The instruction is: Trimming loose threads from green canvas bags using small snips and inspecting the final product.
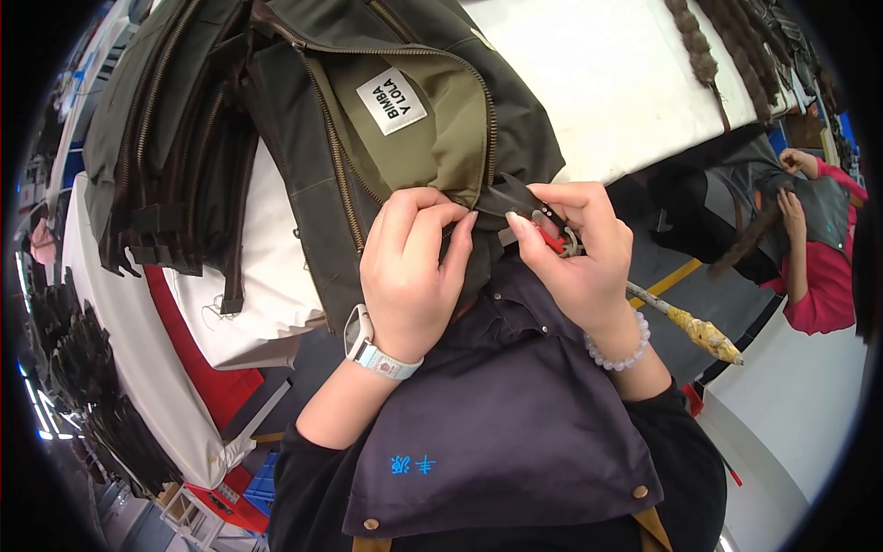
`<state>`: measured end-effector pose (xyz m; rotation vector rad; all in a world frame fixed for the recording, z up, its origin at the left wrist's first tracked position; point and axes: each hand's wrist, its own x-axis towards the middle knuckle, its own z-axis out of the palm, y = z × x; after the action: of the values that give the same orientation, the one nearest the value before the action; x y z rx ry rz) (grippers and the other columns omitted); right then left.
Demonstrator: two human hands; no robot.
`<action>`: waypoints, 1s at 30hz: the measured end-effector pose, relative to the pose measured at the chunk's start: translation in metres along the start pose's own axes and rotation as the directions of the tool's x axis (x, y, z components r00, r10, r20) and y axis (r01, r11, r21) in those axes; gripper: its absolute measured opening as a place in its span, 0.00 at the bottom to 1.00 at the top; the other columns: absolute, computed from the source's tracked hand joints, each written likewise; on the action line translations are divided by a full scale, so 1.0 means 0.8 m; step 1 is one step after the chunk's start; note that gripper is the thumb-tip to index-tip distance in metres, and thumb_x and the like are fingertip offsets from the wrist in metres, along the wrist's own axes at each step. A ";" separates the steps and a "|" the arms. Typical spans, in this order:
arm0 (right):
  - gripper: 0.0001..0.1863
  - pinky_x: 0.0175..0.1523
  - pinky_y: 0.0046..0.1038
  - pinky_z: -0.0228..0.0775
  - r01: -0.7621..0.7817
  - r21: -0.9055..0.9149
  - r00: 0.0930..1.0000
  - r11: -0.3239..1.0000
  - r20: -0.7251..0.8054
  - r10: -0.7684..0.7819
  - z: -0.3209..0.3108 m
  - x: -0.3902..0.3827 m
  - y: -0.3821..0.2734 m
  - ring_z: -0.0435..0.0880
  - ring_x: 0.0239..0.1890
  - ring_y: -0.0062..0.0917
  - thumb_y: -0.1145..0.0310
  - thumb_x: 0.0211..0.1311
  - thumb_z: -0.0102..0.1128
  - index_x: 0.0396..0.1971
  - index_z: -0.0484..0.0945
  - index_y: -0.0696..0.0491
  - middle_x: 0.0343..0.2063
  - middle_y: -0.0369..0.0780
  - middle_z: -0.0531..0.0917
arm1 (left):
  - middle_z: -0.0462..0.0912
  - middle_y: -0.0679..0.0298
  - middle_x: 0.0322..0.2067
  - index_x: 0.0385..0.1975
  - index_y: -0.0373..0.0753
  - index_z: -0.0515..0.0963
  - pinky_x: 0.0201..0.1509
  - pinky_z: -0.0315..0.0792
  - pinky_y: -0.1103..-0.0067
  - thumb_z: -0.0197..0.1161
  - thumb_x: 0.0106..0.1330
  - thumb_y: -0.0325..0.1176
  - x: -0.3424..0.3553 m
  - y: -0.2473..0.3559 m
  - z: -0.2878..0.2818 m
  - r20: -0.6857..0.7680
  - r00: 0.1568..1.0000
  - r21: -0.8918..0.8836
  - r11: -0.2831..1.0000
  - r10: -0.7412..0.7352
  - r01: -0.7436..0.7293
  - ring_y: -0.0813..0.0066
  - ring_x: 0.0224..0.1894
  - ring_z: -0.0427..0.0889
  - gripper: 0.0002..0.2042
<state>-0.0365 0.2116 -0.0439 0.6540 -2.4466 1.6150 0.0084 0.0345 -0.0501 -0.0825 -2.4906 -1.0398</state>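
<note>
On a white worktop [598, 83], a dark green bag [441, 152] has its label [393, 101] attached; my left fingers [457, 247] pinch its edge, right fingers [575, 195] grip black snips [517, 195], trimming apparently unfinished.

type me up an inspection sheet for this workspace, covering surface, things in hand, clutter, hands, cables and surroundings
surface: white-covered table, partly hidden by the work
things in hand: dark green bag with a curved zip and white label; dark-bladed snips with red on them
clutter: dark zipped pieces at left; brown furry strips at upper right
hands: left hand pinches the bag's edge; right hand holds the snips, blades close to the left fingertips
cables: nothing seen
surroundings: co-worker in a red top at right; yellow floor line
</note>
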 end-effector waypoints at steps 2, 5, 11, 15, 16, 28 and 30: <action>0.16 0.29 0.18 0.74 0.012 0.026 1.000 1.000 0.007 -0.012 0.004 0.002 -0.006 0.84 0.24 0.17 0.78 0.57 0.73 0.43 0.76 0.60 0.27 0.40 0.85 | 0.81 0.59 0.34 0.32 0.33 0.80 0.39 0.78 0.74 0.71 0.57 0.18 0.001 -0.002 -0.004 -0.035 0.996 -0.002 0.996 0.085 -0.085 0.65 0.33 0.83 0.07; 0.16 0.30 0.18 0.73 0.021 0.070 1.000 0.997 0.004 -0.021 0.005 0.005 -0.006 0.82 0.24 0.17 0.77 0.60 0.71 0.46 0.76 0.61 0.26 0.39 0.85 | 0.84 0.59 0.33 0.33 0.32 0.80 0.42 0.78 0.77 0.70 0.59 0.18 -0.008 -0.008 -0.029 -0.041 0.995 -0.364 0.928 -0.095 0.073 0.70 0.33 0.83 0.06; 0.16 0.33 0.15 0.64 -0.177 0.268 0.981 0.947 -0.025 0.190 -0.018 0.022 -0.011 0.68 0.25 0.13 0.75 0.71 0.58 0.56 0.72 0.63 0.27 0.32 0.74 | 0.85 0.62 0.34 0.35 0.31 0.80 0.40 0.76 0.82 0.61 0.72 0.23 -0.033 -0.060 -0.180 -0.095 0.892 0.244 0.859 -0.441 0.451 0.76 0.33 0.82 0.03; 0.19 0.33 0.15 0.64 -0.017 0.281 0.995 0.960 -0.086 0.043 0.000 0.042 -0.011 0.68 0.27 0.12 0.73 0.69 0.63 0.54 0.71 0.62 0.29 0.32 0.73 | 0.83 0.59 0.48 0.46 0.33 0.81 0.44 0.75 0.82 0.60 0.72 0.23 -0.059 -0.083 -0.200 -0.219 0.892 0.298 0.844 -0.395 0.446 0.75 0.40 0.83 0.07; 0.19 0.32 0.15 0.63 -0.052 0.250 0.997 0.967 -0.035 0.063 0.004 0.049 -0.021 0.68 0.28 0.12 0.72 0.67 0.66 0.53 0.71 0.61 0.30 0.32 0.73 | 0.81 0.58 0.51 0.52 0.33 0.77 0.45 0.76 0.82 0.59 0.72 0.21 -0.058 -0.075 -0.187 -0.277 0.885 0.109 0.903 -0.374 0.416 0.74 0.43 0.83 0.11; 0.37 0.31 0.31 0.73 0.123 0.269 0.844 0.955 0.478 -0.243 0.007 0.059 -0.060 0.81 0.23 0.31 0.80 0.51 0.63 0.64 0.66 0.52 0.24 0.36 0.76 | 0.85 0.51 0.40 0.58 0.32 0.69 0.38 0.78 0.73 0.71 0.63 0.36 0.080 -0.081 -0.079 -0.045 0.912 0.084 0.908 -0.407 0.410 0.65 0.37 0.87 0.27; 0.37 0.31 0.31 0.73 0.111 0.235 0.732 0.966 0.638 -0.239 -0.015 0.057 -0.076 0.82 0.24 0.32 0.78 0.51 0.63 0.65 0.66 0.51 0.24 0.36 0.77 | 0.86 0.43 0.41 0.56 0.33 0.71 0.45 0.78 0.63 0.67 0.65 0.40 0.099 -0.105 -0.075 -0.032 0.897 0.147 0.886 -0.441 0.441 0.45 0.44 0.86 0.25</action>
<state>-0.0526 0.1896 0.0282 1.7053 -2.5454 1.7524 -0.0589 -0.0757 -0.0355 0.5567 -2.6445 -1.0080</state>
